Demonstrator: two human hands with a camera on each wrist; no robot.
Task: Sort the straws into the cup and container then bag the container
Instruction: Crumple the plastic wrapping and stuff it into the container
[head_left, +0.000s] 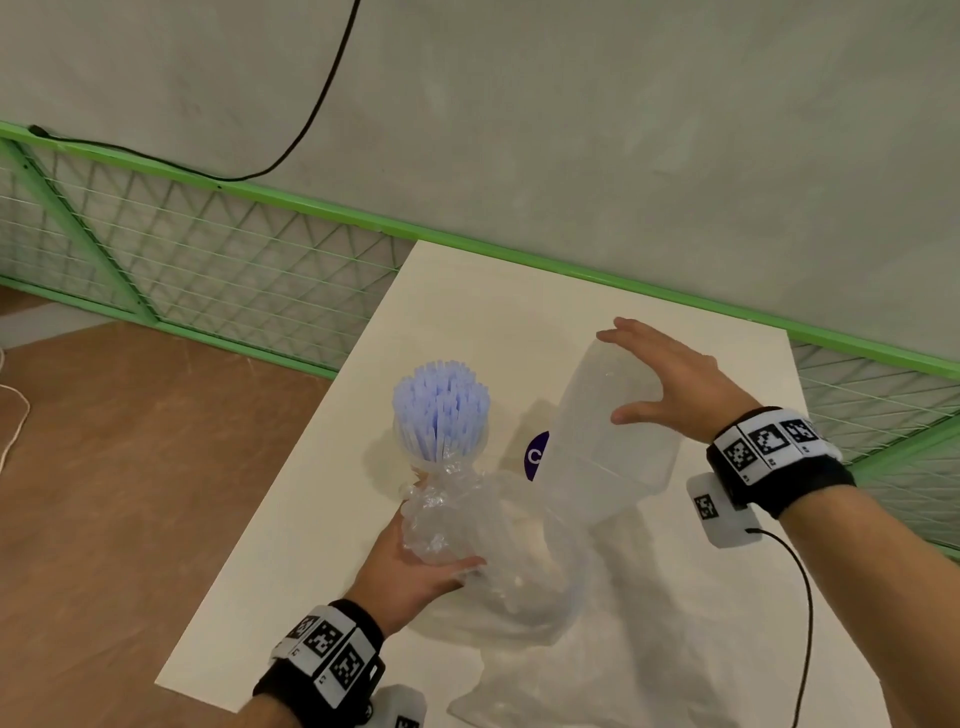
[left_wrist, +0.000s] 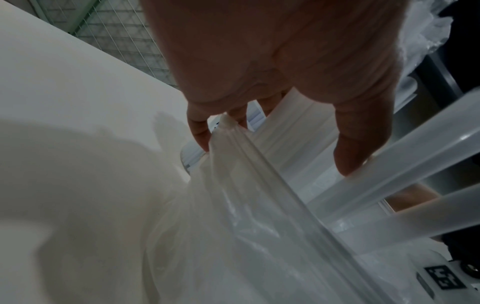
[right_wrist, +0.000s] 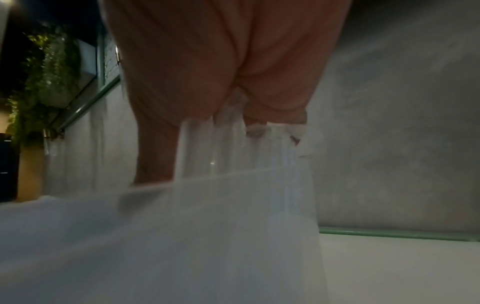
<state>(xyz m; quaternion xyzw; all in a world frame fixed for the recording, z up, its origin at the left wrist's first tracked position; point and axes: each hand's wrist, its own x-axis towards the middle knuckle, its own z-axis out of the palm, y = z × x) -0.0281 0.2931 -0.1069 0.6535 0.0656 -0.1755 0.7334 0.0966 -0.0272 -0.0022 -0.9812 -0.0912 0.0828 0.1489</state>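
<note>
A clear cup (head_left: 441, 457) packed with pale blue straws (head_left: 440, 402) stands upright on the white table (head_left: 467, 322). Just in front of it lies a crumpled clear plastic bag (head_left: 498, 561); my left hand (head_left: 421, 558) grips its bunched edge, and its fingers (left_wrist: 200, 133) pinch the film (left_wrist: 233, 226). My right hand (head_left: 623, 376) holds a tall translucent container (head_left: 608, 441) by its upper end, thumb on one side and fingers spread over the other. The container (right_wrist: 233, 205) is tilted, its lower end at the bag's mouth. I cannot tell what is inside it.
A purple round object (head_left: 537, 456) with a white letter lies on the table, half hidden behind the container. A green wire-mesh fence (head_left: 208, 249) runs behind the table along a grey wall. The brown floor (head_left: 130, 467) lies beyond the table's left edge.
</note>
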